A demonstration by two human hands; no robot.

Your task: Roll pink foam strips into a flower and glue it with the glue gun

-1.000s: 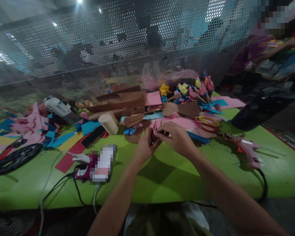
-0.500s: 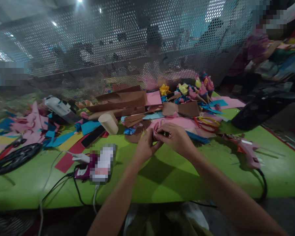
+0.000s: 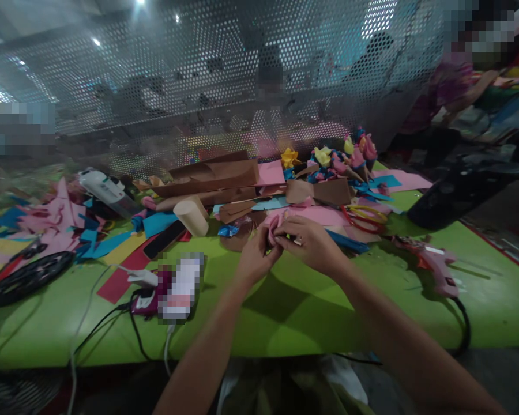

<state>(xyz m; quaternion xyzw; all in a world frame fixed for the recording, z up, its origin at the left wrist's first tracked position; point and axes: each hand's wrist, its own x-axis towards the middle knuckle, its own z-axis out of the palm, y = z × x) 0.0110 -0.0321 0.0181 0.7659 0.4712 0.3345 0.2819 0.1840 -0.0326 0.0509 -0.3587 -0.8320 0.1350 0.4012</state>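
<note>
Between my two hands, over the middle of the green table (image 3: 285, 328), is a small curled piece of pink paper (image 3: 274, 226). My left hand (image 3: 257, 253) grips it from the left with closed fingers. From the right, my right hand (image 3: 307, 242) pinches its edge with thumb and fingertips. The fingers hide the lower part of the pink piece. Just behind the hands lie flat pink paper (image 3: 324, 215) and a small shiny blue wrapper (image 3: 228, 230).
A pink glue gun (image 3: 441, 268) with a black cord lies at the right, near a dark bottle (image 3: 458, 193). Paper flowers (image 3: 358, 153) and brown paper (image 3: 216, 176) line the back. At left are a phone (image 3: 181, 285), a power strip (image 3: 145, 302) and a cream cylinder (image 3: 191, 217).
My right fingers have shifted slightly along the pink paper, and its curled edge shows a little more. Both hands stay in nearly the same place.
</note>
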